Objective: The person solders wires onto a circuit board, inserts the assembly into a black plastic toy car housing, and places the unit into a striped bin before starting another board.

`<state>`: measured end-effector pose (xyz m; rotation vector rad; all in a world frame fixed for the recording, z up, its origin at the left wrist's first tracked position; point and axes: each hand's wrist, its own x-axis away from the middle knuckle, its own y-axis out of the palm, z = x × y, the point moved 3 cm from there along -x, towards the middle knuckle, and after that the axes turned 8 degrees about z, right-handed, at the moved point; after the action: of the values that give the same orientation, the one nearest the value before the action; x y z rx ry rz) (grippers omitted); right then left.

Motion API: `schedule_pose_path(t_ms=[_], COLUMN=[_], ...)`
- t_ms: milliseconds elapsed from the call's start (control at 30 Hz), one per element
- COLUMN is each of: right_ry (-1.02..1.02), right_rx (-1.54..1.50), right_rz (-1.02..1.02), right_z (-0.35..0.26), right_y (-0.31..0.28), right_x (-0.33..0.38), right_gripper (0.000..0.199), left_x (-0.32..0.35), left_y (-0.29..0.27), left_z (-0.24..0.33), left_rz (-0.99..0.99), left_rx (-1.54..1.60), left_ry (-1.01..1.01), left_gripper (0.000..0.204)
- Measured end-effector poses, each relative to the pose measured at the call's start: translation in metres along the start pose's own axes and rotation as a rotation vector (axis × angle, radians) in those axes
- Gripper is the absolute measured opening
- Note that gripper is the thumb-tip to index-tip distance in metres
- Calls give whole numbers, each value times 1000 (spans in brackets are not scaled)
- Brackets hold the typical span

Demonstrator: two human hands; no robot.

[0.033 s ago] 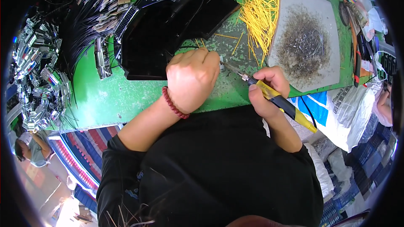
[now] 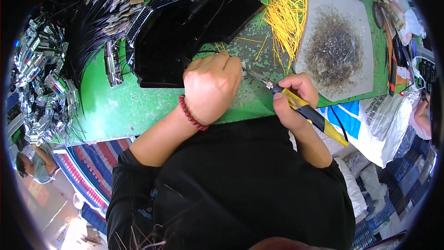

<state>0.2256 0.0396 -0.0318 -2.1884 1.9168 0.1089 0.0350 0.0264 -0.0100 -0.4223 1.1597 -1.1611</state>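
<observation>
A yellow-and-black soldering iron [image 2: 311,113] is gripped in my right hand [image 2: 300,93], its thin tip slanting up and left. That tip reaches a small pale piece [image 2: 244,68] at the fingertips of my left hand [image 2: 212,81]. My left hand is closed, knuckles up, above the green table. Its fingers hide most of whatever they pinch, so I cannot make out its kind. Beyond that hand lies a large black plastic panel [image 2: 162,51], with a dark wire running close to my fingers. Yellow wires [image 2: 286,16] are heaped past the iron's tip.
On the right of the green table [image 2: 138,109] lies a grey board [image 2: 365,32] covered with dark residue. Metal-cased parts [image 2: 46,83] pile up at the left, beside small boards with black wires [image 2: 115,18]. A white-and-blue sack [image 2: 374,125] stands by the right edge. Another person [image 2: 37,166] is at far left.
</observation>
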Motion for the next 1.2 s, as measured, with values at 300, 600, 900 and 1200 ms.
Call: schedule_pose_path(t_ms=[300,600,900,1200], right_ry=[-78,-69,-75,-108], right_rx=[-205,-162,-187,-13], right_rz=[33,27,11,311], right_z=[6,0,-4,-18], right_y=[-8,-6,-17,-109], right_x=[7,5,1,-11], right_gripper=[27,27,27,21], left_x=[1,-4,-9,-9], left_y=[0,-3,-1,-5], left_z=[-1,2,6,8], left_rz=[7,-6,-38,-83], left_rx=[-7,-11,-15,-23], left_ry=[10,14,7,6], left_gripper=[19,18,17,17])
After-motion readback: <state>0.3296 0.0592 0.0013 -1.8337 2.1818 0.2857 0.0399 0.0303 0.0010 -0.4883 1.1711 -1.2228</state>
